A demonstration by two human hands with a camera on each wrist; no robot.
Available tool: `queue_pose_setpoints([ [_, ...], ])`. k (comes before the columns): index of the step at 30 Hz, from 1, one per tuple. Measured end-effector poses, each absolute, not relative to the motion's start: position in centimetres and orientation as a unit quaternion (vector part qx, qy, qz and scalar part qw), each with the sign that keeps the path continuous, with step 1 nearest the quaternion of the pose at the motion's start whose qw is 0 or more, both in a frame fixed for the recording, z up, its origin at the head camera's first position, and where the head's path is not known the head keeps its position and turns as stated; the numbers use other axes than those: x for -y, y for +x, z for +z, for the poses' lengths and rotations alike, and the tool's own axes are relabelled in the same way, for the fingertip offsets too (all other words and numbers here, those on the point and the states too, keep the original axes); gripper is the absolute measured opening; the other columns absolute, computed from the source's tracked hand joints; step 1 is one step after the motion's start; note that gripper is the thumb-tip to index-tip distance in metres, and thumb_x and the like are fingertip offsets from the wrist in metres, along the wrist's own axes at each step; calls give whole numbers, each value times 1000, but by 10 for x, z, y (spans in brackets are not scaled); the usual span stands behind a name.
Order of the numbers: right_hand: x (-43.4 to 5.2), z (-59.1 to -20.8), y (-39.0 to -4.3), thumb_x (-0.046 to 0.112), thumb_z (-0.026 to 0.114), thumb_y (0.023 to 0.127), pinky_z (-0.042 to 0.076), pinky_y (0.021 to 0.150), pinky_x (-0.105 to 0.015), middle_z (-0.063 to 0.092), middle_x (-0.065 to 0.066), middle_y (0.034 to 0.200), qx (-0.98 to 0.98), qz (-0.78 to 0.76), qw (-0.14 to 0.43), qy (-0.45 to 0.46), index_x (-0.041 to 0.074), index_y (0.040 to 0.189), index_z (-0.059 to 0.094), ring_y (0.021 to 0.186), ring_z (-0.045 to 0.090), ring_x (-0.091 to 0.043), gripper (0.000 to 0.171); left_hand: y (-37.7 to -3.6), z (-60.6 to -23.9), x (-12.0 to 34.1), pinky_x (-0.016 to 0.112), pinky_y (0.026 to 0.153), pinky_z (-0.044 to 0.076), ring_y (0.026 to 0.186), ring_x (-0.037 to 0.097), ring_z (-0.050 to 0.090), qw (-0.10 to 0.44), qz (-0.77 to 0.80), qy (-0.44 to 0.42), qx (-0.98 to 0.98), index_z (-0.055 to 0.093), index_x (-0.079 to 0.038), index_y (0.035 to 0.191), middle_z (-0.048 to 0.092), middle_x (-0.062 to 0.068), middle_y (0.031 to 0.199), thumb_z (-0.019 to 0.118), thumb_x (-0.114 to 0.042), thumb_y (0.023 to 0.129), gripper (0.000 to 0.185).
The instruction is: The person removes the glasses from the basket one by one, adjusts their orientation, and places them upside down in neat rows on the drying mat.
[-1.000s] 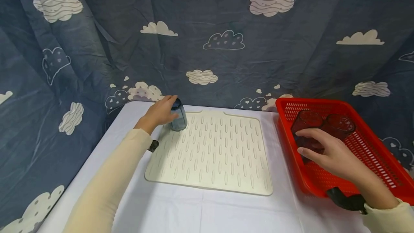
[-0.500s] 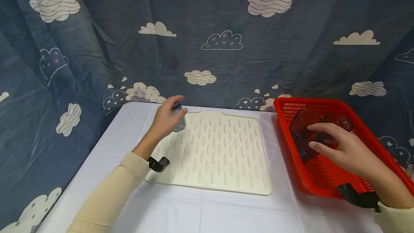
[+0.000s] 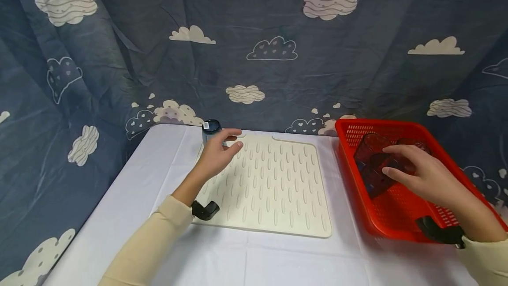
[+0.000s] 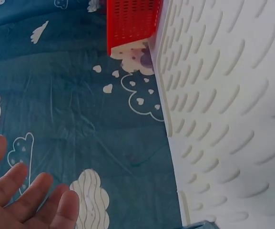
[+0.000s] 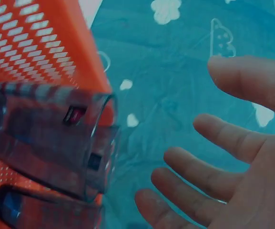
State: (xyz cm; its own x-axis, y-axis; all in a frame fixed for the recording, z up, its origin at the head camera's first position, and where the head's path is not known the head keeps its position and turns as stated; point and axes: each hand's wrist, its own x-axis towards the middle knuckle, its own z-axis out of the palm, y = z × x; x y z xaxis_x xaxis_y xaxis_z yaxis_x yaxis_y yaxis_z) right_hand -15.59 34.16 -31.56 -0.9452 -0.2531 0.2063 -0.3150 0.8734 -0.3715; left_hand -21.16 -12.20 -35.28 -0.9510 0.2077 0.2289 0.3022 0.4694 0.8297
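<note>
A blue-grey drinking glass [image 3: 211, 127] stands at the back left of the cream ribbed drying mat [image 3: 263, 189], its dark end up. My left hand [image 3: 217, 157] is just in front of it, partly hiding it, with relaxed fingers and nothing held. In the left wrist view, loosely bent fingers [image 4: 30, 198] show at the lower left. Over the red basket [image 3: 367, 215] hovers my right hand [image 3: 428, 175], thumb and fingers spread. Below it in the basket lie dark clear glasses [image 5: 42, 138]; the right wrist view shows the hand apart from them.
A white cloth [image 3: 222, 259] covers the table around the mat. Behind it hangs a dark blue curtain [image 3: 222, 69] with cloud prints. The basket has raised, perforated walls and stands to the right of the mat.
My left hand has come off the glass and moved right and nearer, leaving the glass standing on the mat. My right hand has shifted slightly right above the basket.
</note>
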Motion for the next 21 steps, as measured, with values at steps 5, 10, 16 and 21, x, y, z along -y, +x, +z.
queue_pose_setpoints([
  [5, -348, -318, -168, 24, 71, 92, 38, 88, -65, 49, -28, 136, 966, 211, 59, 135, 2, 133, 53, 119, 45, -45, 50, -210, -353, 115, 47, 104, 49, 131, 31, 54, 36, -511, -153, 845, 56, -9, 137, 57, 13, 140, 57, -18, 100, 39],
  [10, -352, -321, -173, 27, 69, 93, 37, 89, -67, 46, -31, 137, 969, 213, 44, 116, -1, 134, 51, 120, 43, -49, 53, -207, -354, 105, 47, 107, 47, 129, 27, 55, 4, -550, -149, 822, 57, -10, 136, 58, 10, 139, 56, -19, 101, 36],
  [16, -354, -329, -177, 29, 68, 94, 40, 87, -70, 47, -37, 132, 973, 206, 15, 99, -8, 138, 43, 115, 46, -53, 63, -203, -362, 94, 43, 103, 50, 130, 27, 56, -27, -581, -153, 799, 57, -10, 136, 58, 9, 139, 54, -17, 102, 35],
  [21, -356, -333, -181, 31, 65, 96, 44, 90, -71, 43, -42, 135, 974, 211, -27, 81, -14, 142, 33, 116, 50, -60, 72, -201, -369, 86, 38, 100, 53, 128, 28, 58, -42, -595, -162, 786, 56, -8, 136, 59, 10, 138, 54, -16, 102, 34],
])
